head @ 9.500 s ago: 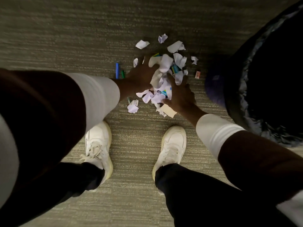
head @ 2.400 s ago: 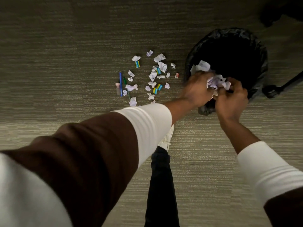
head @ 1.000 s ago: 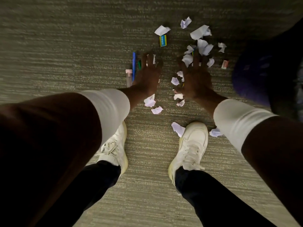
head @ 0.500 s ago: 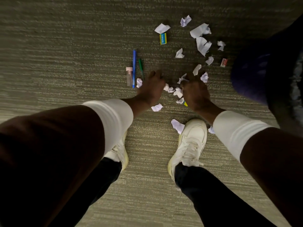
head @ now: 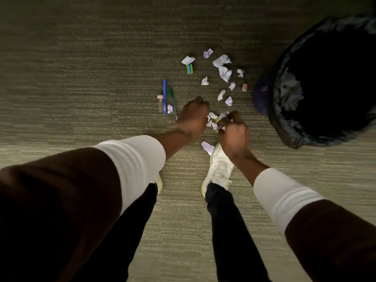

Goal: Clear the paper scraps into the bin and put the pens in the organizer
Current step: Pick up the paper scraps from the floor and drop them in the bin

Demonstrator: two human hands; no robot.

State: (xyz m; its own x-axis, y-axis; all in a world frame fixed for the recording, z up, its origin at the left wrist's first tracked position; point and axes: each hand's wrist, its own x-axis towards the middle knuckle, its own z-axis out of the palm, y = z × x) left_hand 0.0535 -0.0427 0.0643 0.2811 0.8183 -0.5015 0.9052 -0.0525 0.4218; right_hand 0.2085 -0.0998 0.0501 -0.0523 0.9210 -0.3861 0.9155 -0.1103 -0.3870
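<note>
My left hand (head: 193, 117) and my right hand (head: 234, 133) are cupped together above the carpet, closed around a small bunch of white paper scraps (head: 212, 121). Several more crumpled scraps (head: 223, 72) lie scattered beyond them, and one scrap (head: 207, 147) rests by my shoe. A blue pen (head: 164, 95) and a green pen (head: 172, 102) lie side by side to the left of my hands. The black-lined bin (head: 284, 119) stands at the right, with paper inside it. No organizer is in view.
A pink-capped tube (head: 160, 102) lies beside the blue pen. A yellow-and-blue eraser (head: 189, 69) and a small orange-and-white eraser (head: 244, 87) sit among the scraps. My white shoe (head: 218, 167) stands just under my right hand. Grey-green carpet covers the floor.
My hands came back from the bin, spread over the scraps, then raked them together and closed on a bunch. They have lifted slightly, and the bin has come more into view.
</note>
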